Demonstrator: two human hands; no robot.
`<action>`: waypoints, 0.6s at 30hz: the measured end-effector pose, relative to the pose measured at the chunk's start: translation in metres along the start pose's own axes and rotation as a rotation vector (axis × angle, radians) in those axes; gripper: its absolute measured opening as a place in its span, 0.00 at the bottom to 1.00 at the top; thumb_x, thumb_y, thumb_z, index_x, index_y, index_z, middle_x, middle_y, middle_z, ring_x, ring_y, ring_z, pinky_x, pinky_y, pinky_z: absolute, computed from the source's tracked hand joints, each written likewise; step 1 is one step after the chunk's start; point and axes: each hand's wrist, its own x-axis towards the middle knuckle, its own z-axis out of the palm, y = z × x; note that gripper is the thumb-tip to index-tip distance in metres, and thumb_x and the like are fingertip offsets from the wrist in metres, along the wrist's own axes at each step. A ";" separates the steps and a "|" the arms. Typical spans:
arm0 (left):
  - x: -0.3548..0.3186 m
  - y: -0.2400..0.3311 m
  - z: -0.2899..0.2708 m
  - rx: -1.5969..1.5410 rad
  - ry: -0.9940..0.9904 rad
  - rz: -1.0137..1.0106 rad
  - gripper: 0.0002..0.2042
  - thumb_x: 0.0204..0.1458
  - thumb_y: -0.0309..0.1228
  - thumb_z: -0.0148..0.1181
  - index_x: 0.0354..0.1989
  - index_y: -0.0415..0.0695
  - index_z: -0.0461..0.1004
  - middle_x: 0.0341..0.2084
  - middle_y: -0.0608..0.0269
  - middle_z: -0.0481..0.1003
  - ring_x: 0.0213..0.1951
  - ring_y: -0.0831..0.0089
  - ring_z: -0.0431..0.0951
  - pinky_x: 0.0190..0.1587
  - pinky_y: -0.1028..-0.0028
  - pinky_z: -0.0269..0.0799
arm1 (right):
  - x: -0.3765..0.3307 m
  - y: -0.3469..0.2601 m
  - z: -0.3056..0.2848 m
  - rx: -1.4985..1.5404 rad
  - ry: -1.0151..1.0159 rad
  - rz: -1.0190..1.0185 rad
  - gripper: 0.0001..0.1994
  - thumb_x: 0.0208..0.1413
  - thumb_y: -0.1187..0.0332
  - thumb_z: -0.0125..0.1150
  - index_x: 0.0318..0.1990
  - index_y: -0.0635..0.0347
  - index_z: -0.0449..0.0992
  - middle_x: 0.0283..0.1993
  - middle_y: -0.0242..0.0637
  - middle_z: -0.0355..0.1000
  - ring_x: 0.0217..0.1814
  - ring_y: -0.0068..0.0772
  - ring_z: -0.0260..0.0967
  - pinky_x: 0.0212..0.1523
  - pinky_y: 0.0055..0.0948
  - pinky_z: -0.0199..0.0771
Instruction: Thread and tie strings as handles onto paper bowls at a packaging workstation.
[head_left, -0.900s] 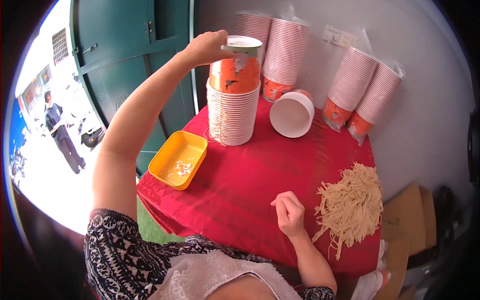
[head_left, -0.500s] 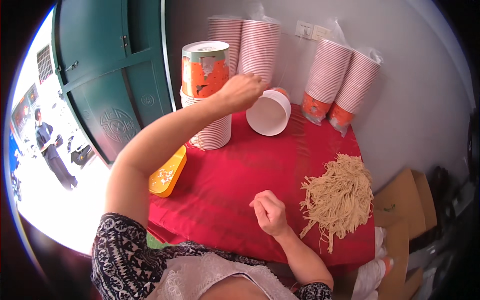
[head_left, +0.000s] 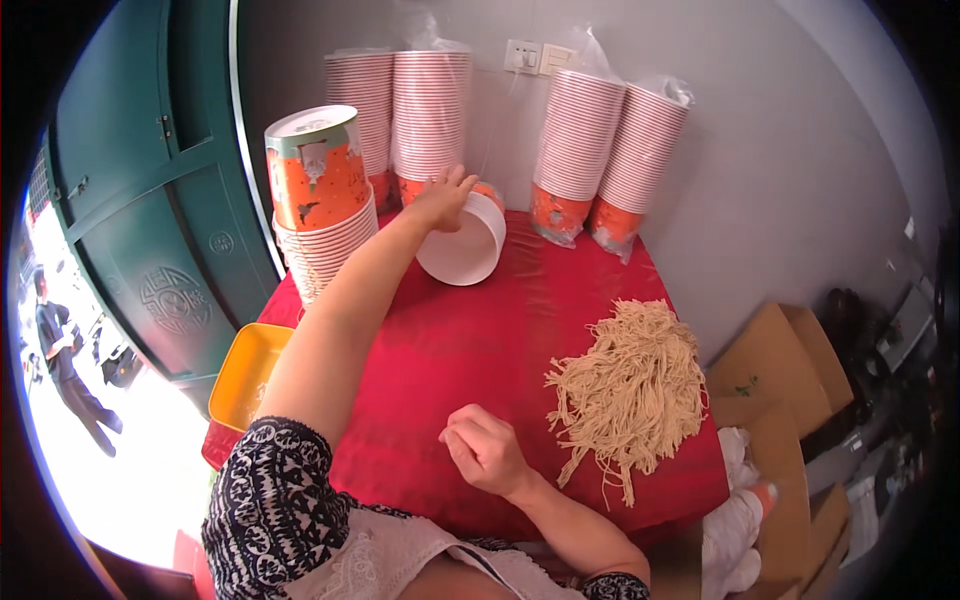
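Observation:
My left arm stretches to the far side of the red-covered table. There my left hand (head_left: pixel 440 203) is at the upper left rim of a paper bucket (head_left: pixel 465 250), with its fingers extended and apart. The bucket lies on its side, its white inside facing me, and its outer wall is mostly hidden. Left of it stands a stack of upside-down buckets (head_left: pixel 318 185) with orange and green print on the top one. My right hand (head_left: pixel 487 452) is closed near the front of the table; whatever it may hold is hidden. A heap of beige strings (head_left: pixel 635 390) lies right of it.
Tall plastic-wrapped bucket stacks (head_left: pixel 432 110) line the back wall, with further wrapped stacks (head_left: pixel 580 130) to the right. A yellow tray (head_left: pixel 233 385) sits at the left edge, partly behind my arm. Cardboard boxes (head_left: pixel 775 360) stand right of the table; a person (head_left: pixel 70 360) is outside.
My left hand has come closer to the lying bucket, and its fingers have spread from a closed pose. My right hand stays closed. The whole view has shifted, moving the scene leftward.

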 end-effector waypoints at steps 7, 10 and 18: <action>0.011 -0.015 0.034 -0.131 0.065 0.106 0.33 0.48 0.10 0.49 0.67 0.44 0.62 0.63 0.47 0.66 0.61 0.49 0.70 0.62 0.58 0.68 | 0.002 0.002 -0.001 -0.020 0.003 -0.013 0.05 0.55 0.79 0.58 0.28 0.68 0.75 0.31 0.42 0.72 0.28 0.39 0.73 0.27 0.32 0.73; -0.001 -0.023 0.045 -0.107 0.327 0.190 0.21 0.51 0.16 0.49 0.55 0.42 0.71 0.51 0.47 0.75 0.52 0.49 0.76 0.51 0.55 0.75 | 0.002 0.000 0.002 0.018 -0.015 -0.008 0.05 0.55 0.78 0.60 0.27 0.66 0.72 0.30 0.42 0.70 0.28 0.41 0.71 0.27 0.36 0.73; -0.063 0.040 -0.001 -0.046 0.223 0.056 0.21 0.46 0.15 0.48 0.52 0.35 0.70 0.54 0.41 0.73 0.49 0.46 0.77 0.48 0.53 0.76 | -0.003 0.006 0.002 -0.012 -0.036 -0.012 0.06 0.56 0.76 0.59 0.27 0.65 0.72 0.29 0.42 0.70 0.28 0.43 0.72 0.27 0.37 0.73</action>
